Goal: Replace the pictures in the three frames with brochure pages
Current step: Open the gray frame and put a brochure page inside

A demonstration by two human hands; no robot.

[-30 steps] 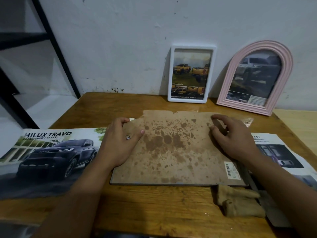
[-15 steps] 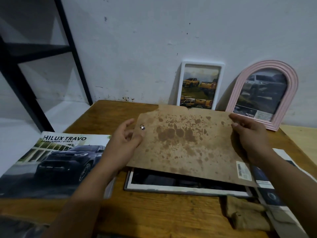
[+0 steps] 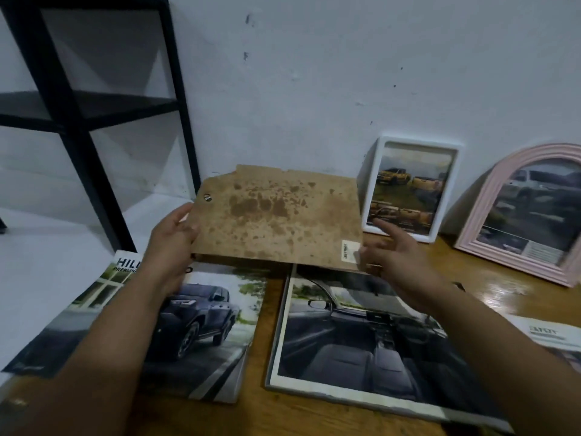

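Observation:
A stained brown backing board [image 3: 279, 218] is raised off the table and carried toward the left. My left hand [image 3: 171, 243] grips its left edge, below a small metal clip. My right hand [image 3: 393, 256] hovers at the board's lower right corner with fingers spread, apparently off it. Beneath the board lies the third frame [image 3: 361, 341], flat on the table, showing a page with a car interior. A white rectangular frame [image 3: 408, 187] and a pink arched frame [image 3: 528, 215] lean on the wall, each holding a truck picture. The brochure [image 3: 176, 328] with a dark pickup lies at the left.
The wooden table [image 3: 490, 287] stands against a white wall. A black metal shelf [image 3: 81, 114] stands at the left, beside the table. Another brochure page [image 3: 550, 336] lies at the right edge.
The board lifted off the flat frame, rose and shifted left, uncovering the car-interior page. My right hand came off its right edge. The camera view turned left.

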